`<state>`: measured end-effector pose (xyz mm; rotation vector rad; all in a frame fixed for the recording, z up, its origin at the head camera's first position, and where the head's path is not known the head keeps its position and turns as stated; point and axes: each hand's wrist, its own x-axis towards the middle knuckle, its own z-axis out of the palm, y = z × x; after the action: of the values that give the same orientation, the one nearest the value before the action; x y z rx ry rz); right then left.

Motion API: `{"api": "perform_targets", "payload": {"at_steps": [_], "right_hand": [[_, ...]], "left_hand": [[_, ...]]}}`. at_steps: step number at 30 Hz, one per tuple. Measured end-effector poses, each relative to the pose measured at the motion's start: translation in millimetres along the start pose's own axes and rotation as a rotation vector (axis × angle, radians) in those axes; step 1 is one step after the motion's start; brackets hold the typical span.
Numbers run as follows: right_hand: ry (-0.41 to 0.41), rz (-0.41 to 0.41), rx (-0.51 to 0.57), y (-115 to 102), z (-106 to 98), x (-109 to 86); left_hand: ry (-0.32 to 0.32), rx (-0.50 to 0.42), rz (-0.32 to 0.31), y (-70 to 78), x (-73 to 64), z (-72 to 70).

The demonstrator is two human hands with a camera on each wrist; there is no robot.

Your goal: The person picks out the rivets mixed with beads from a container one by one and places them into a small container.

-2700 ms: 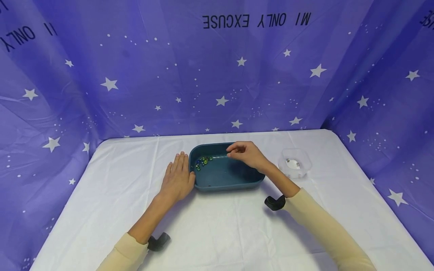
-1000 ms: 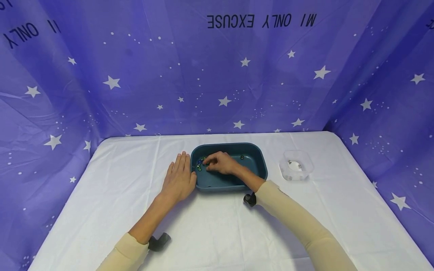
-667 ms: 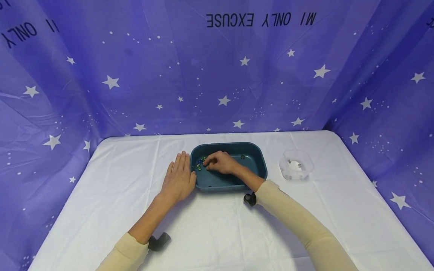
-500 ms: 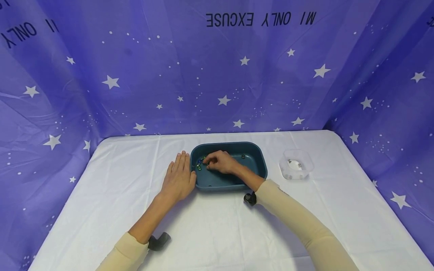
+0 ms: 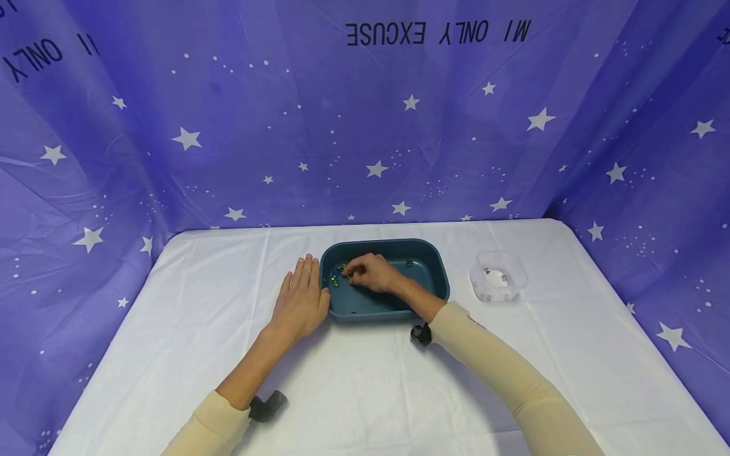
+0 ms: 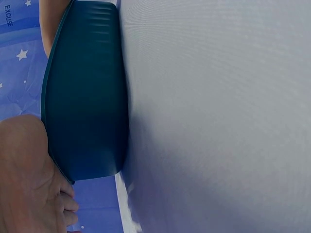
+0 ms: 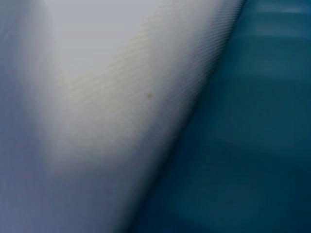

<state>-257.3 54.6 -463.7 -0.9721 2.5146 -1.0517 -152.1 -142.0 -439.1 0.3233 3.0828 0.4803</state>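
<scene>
A dark teal plastic basin [image 5: 393,315] sits on the white-covered table. Several small glass marbles [image 5: 335,282], green and blue, lie clustered at its left end. One dark marble [image 5: 409,263] is by itself near the basin's back right. With fingers straight, my left hand [image 5: 299,304] rests along the outside of the left wall; the left wrist view has its palm beside the basin's rim [image 6: 44,92]. My right hand [image 5: 373,273] reaches down inside, fingers bent and tips at the cluster; I cannot tell whether a marble is between them. Only the outer wall [image 7: 262,121] and cloth fill the right wrist view.
To the right of the basin stands a clear plastic container [image 5: 499,277] with a few small pieces inside. Behind the table hangs a purple curtain [image 5: 319,126] with white stars. A black wrist camera [image 5: 421,334] is close to the basin's front wall.
Since the oldest frame my right hand has moved left and down from the basin's back right to the cluster, and the lone dark marble shows where it was. Over the last second, both hands stay put.
</scene>
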Motion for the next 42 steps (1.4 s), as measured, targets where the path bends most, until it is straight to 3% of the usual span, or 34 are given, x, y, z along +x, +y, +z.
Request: {"api": "perform_targets", "payload": {"at_steps": [13,23,31,37,42], "right_hand": [[0.019,0.026,-0.052,0.2,-0.1,-0.5],[0.030,0.001,-0.011,-2.0,-3.2,-1.5],[0.034,0.047,0.005,-3.7,-6.7,-2.5],[0.051,0.032,0.024,-5.6,-13.1,-6.8],[0.072,0.025,0.060,-4.3,-20.1,-12.5]], "left_hand": [[0.008,0.003,0.004,-0.7,0.5,0.5],[0.013,0.011,0.006,-0.4,0.7,1.1],[0.009,0.000,0.002,-0.1,0.3,1.0],[0.006,-0.003,-0.002,-0.5,0.5,1.9],[0.034,0.007,0.008,-0.3,1.1,2.5]]}}
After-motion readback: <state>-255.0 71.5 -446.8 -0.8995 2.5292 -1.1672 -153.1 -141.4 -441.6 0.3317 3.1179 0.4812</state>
